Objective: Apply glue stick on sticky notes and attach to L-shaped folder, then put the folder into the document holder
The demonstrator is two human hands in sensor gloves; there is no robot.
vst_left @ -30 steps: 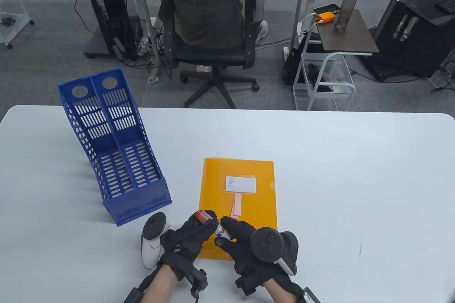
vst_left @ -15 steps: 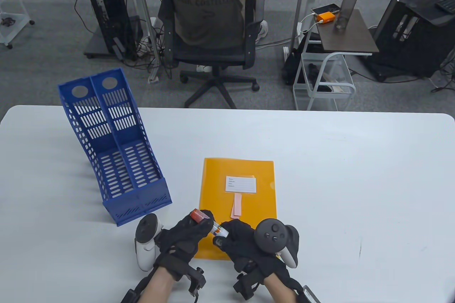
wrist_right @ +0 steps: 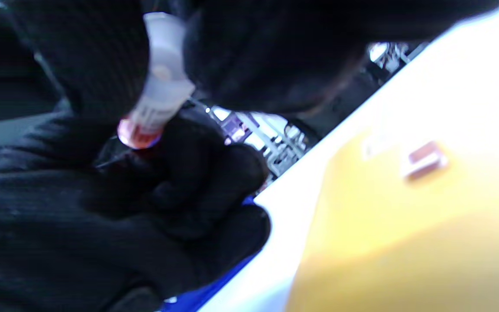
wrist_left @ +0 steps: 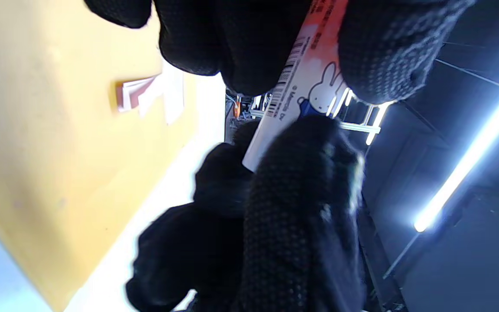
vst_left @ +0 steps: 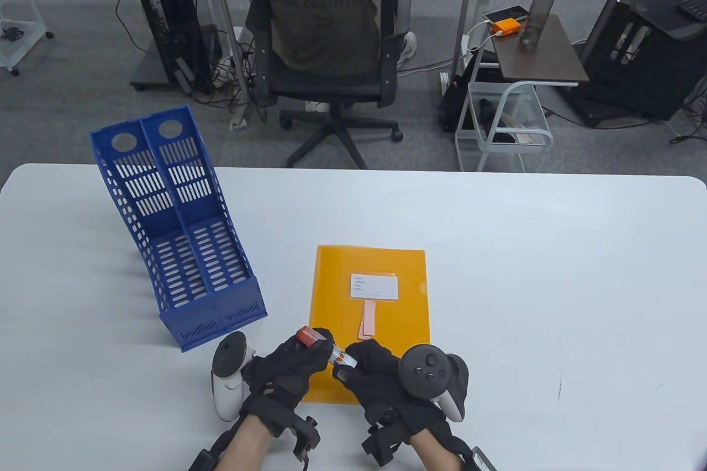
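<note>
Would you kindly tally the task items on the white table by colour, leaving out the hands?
Blue: 1, the document holder.
Orange: 1, the folder.
Pink: 1, the sticky note strip.
Red-capped: 1, the glue stick, held by both hands.
Total: 4.

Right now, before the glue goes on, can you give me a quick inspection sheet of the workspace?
Surface: white table, bare around the work area.
Job's things: orange folder lies flat, with a white label and pink sticky notes on it; glue stick held above its near edge; blue document holder stands to its left, nothing in it.
Clutter: nothing seen on the table.
Hands: left hand grips the red end of the glue stick, right hand grips the other end.
Cables: none on the table; several on the floor behind.
Surroundings: a person in an office chair, a side table with a bottle.
</note>
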